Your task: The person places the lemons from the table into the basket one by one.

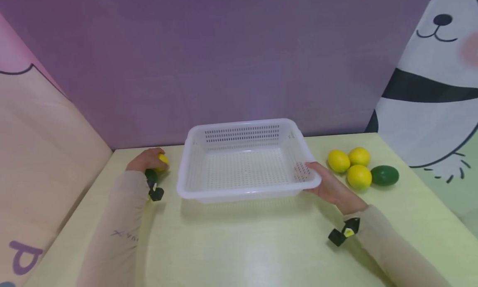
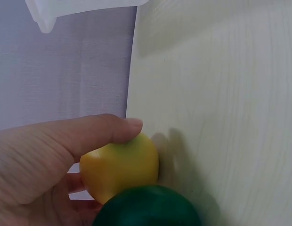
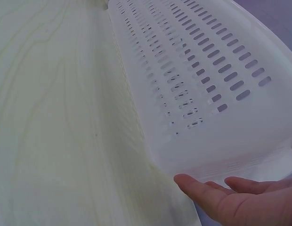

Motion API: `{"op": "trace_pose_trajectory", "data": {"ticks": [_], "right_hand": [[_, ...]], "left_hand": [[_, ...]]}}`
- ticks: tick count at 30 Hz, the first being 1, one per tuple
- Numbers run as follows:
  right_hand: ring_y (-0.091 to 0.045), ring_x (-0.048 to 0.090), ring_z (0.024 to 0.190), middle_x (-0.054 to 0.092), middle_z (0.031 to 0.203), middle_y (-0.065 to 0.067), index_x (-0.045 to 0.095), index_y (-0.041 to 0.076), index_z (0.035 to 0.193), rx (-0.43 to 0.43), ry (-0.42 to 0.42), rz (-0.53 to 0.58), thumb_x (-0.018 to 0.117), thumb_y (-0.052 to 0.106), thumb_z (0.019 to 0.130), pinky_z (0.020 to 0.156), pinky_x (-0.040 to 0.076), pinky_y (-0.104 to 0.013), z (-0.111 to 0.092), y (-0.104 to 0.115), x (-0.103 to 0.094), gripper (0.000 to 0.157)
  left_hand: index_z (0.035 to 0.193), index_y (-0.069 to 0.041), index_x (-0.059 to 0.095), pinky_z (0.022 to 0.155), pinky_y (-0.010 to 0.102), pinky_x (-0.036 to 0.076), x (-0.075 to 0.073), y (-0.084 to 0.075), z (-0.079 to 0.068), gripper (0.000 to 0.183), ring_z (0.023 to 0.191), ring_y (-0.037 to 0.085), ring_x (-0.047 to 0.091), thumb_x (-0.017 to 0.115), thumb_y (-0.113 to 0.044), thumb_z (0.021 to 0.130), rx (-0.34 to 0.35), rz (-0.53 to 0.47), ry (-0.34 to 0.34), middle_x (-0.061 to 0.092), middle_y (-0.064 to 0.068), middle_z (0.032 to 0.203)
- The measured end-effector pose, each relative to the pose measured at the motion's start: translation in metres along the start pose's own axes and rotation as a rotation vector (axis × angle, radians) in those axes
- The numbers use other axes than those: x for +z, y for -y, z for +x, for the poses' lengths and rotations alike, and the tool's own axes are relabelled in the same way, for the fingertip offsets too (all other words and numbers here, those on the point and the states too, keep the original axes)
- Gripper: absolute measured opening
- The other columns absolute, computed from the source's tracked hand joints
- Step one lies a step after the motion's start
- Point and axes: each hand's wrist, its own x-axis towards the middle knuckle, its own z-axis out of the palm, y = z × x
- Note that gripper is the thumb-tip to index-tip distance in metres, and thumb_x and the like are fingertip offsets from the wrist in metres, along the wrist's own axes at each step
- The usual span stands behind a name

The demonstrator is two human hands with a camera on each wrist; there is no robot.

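At the table's left, my left hand [image 1: 145, 159] holds a yellow lemon [image 2: 120, 167], its thumb over the top and its fingers at the far side. Against the lemon lies a dark green fruit [image 2: 146, 209], partly cut off in the left wrist view and partly behind the wrist in the head view. A white perforated plastic basket [image 1: 239, 191] occupies the middle, with no fruit inside. My right hand [image 1: 325, 185] grips its near right corner, thumb over the rim and fingers underneath. In the right wrist view, fingertips [image 3: 183, 180] appear right at the basket's lower corner.
Three lemons [image 1: 359, 177] and a dark green fruit [image 1: 385, 175] are grouped at the right of the pale wooden table [image 1: 239, 245]. A purple wall panel [image 1: 239, 63] rises behind the table. A bit of yellow shows under the left wrist camera [image 1: 156, 193].
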Motion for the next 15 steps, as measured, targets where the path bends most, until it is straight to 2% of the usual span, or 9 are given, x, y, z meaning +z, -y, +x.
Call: {"op": "trace_pose_trajectory", "data": {"ticks": [8, 15], "right_hand": [[-0.021, 0.053, 0.112, 0.054, 0.122, 0.001, 0.018, 0.016, 0.146, 0.003, -0.005, 0.000, 0.026, 0.030, 0.104, 0.091, 0.049, -0.034, 0.0000, 0.0006, -0.0003, 0.046], [-0.021, 0.053, 0.113, 0.053, 0.122, 0.000, 0.015, 0.015, 0.147, 0.010, -0.028, -0.002, 0.028, 0.031, 0.103, 0.091, 0.049, -0.034, 0.0004, 0.0008, 0.0007, 0.048]], "left_hand": [[0.137, 0.003, 0.037, 0.096, 0.054, 0.038, 0.0046, -0.0018, 0.0003, 0.068, 0.110, 0.037, 0.044, 0.063, -0.028, 0.082, -0.018, -0.012, -0.024, 0.039, 0.028, 0.137], [0.136, 0.005, 0.036, 0.095, 0.052, 0.040, 0.0065, -0.0030, -0.0029, 0.069, 0.108, 0.038, 0.044, 0.062, -0.029, 0.082, -0.024, -0.007, -0.049, 0.041, 0.029, 0.133]]}}
